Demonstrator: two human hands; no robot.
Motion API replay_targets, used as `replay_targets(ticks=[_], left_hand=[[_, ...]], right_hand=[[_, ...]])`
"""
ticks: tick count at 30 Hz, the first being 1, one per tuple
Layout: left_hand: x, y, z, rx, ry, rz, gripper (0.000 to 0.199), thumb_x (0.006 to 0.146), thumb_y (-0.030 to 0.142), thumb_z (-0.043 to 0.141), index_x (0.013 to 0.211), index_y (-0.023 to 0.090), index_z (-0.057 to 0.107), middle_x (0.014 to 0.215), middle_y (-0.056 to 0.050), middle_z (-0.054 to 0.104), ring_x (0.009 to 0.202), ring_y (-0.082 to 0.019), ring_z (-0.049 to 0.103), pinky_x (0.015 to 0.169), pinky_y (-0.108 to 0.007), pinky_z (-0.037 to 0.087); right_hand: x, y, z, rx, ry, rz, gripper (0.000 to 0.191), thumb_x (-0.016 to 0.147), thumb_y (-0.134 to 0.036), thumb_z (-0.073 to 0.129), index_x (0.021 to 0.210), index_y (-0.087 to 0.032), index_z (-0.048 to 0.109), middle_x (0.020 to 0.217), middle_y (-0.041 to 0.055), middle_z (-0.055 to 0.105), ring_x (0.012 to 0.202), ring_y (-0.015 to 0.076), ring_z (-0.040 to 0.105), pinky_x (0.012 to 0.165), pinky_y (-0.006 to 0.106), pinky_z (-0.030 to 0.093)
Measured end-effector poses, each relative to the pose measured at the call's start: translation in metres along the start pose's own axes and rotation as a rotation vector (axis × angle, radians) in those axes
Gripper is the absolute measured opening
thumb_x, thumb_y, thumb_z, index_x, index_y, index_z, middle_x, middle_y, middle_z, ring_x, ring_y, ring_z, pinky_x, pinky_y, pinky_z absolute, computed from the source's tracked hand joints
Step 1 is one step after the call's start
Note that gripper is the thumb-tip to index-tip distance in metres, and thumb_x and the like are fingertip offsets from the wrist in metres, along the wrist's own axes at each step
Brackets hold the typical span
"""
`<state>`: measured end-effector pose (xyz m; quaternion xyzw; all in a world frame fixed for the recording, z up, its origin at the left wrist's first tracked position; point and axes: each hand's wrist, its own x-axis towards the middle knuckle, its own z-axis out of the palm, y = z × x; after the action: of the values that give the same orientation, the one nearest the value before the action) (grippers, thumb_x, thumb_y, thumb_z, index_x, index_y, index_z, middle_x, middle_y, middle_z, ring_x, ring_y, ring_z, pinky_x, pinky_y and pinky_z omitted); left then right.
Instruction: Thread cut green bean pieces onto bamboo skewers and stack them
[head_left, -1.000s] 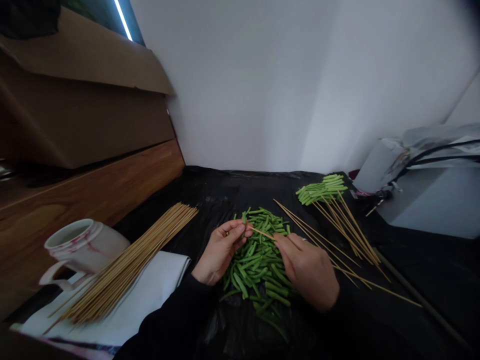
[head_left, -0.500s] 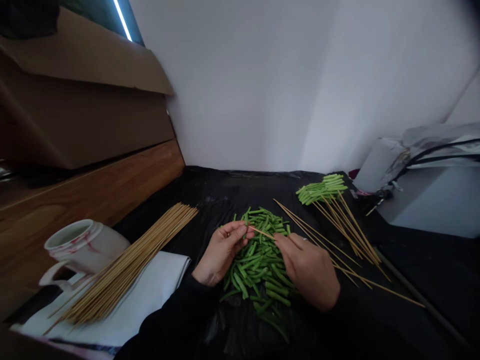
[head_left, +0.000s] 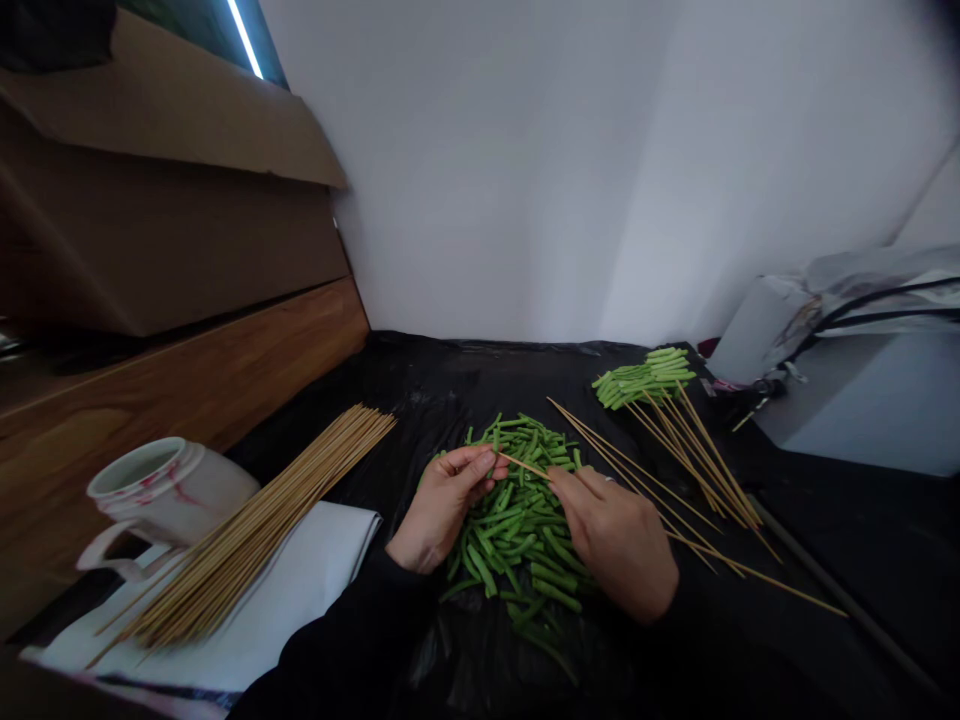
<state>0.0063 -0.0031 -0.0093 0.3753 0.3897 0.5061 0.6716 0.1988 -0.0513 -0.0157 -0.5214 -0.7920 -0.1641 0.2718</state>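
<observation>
Above a heap of cut green bean pieces (head_left: 517,540), my left hand (head_left: 446,500) pinches one green bean piece (head_left: 496,434) between thumb and fingers. My right hand (head_left: 619,540) is closed around a thin wooden skewer (head_left: 527,466), whose far end meets the bean at my left fingertips. The skewer's other end runs out behind my right hand toward the lower right. At the back right lie rows of skewered bean pieces (head_left: 645,378) with their sticks pointing toward me. A few loose skewers (head_left: 622,460) rest between them and my right hand.
On the left, a large bundle of skewers (head_left: 262,530) lies over a folded white cloth (head_left: 322,560) beside a white mug (head_left: 176,495). A cardboard box (head_left: 172,220) stands at the upper left. A grey-white container (head_left: 870,400) is at the right, on black plastic sheeting (head_left: 435,370).
</observation>
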Motion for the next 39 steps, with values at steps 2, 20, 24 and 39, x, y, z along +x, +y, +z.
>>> replay_targets(ticks=[2,20,24,39], left_hand=[[0.0,0.0,0.0,-0.008,-0.004,0.006,0.024,0.07,0.028,0.078,0.088,0.013,0.074,0.081,-0.005,0.071,0.074,-0.01,0.061,0.07,-0.019,0.047],[-0.003,0.005,0.0,-0.078,-0.117,-0.055,0.018,0.067,0.02,0.08,0.082,0.012,0.075,0.079,-0.005,0.069,0.071,-0.009,0.059,0.071,-0.02,0.046],[-0.004,0.004,0.001,-0.062,-0.142,-0.057,0.017,0.068,0.021,0.079,0.081,0.012,0.074,0.078,-0.005,0.069,0.07,-0.008,0.059,0.07,-0.02,0.045],[-0.006,0.004,0.003,-0.066,-0.183,-0.072,0.017,0.067,0.021,0.08,0.08,0.012,0.074,0.078,-0.005,0.069,0.07,-0.008,0.06,0.069,-0.019,0.046]], right_hand=[[0.0,-0.001,0.001,0.01,0.003,0.002,0.026,0.093,-0.016,0.041,0.108,-0.019,0.063,0.078,0.0014,0.062,0.066,0.0137,0.057,0.058,0.028,0.033],[-0.003,-0.003,0.006,0.15,0.035,-0.017,0.026,0.095,-0.014,0.037,0.097,-0.016,0.063,0.074,0.0021,0.061,0.065,0.0136,0.055,0.062,0.027,0.036],[-0.003,-0.004,0.008,0.193,0.037,0.002,0.025,0.094,-0.013,0.038,0.093,-0.017,0.063,0.075,0.0026,0.062,0.069,0.014,0.057,0.066,0.027,0.038],[-0.004,-0.008,0.007,0.239,0.053,0.024,0.027,0.097,-0.017,0.036,0.089,-0.017,0.062,0.073,0.0021,0.061,0.068,0.013,0.058,0.067,0.025,0.039]])
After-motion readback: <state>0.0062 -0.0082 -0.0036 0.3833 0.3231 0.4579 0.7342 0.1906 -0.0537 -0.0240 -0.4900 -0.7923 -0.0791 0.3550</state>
